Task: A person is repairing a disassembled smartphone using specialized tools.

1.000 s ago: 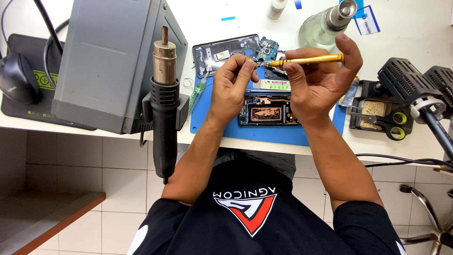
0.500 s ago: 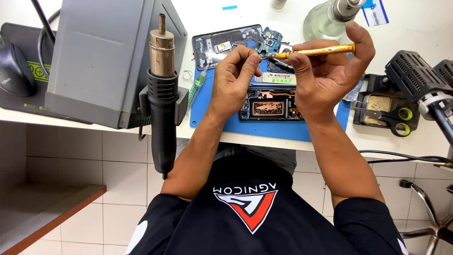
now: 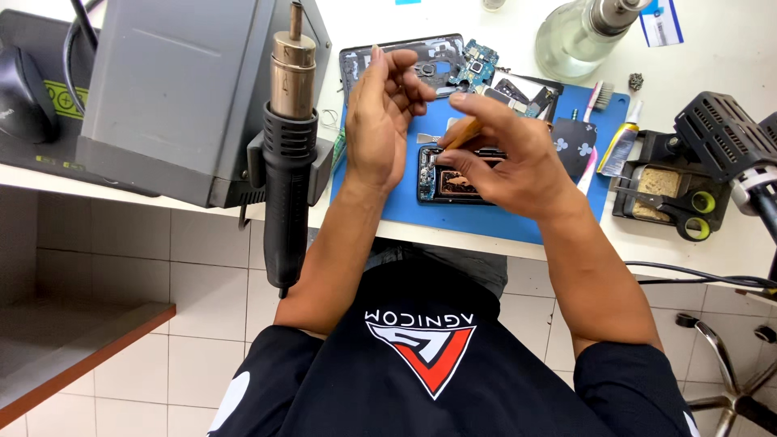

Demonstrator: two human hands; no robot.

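From the head camera, the right hand (image 3: 506,166) pinches a yellow-handled tool (image 3: 463,134), its tip down on the opened phone (image 3: 455,180) lying on the blue mat (image 3: 518,218), directly under that hand. The left hand (image 3: 384,121) hovers just left of the phone, raised, fingers loosely curled, holding nothing I can make out. A hot-air gun (image 3: 285,154) hangs on the grey station (image 3: 178,89) further left. Yellow-handled scissors (image 3: 676,206) lie far right.

Matt blue rubbery mat (image 3: 494,218), glossy metal nozzle (image 3: 292,73).
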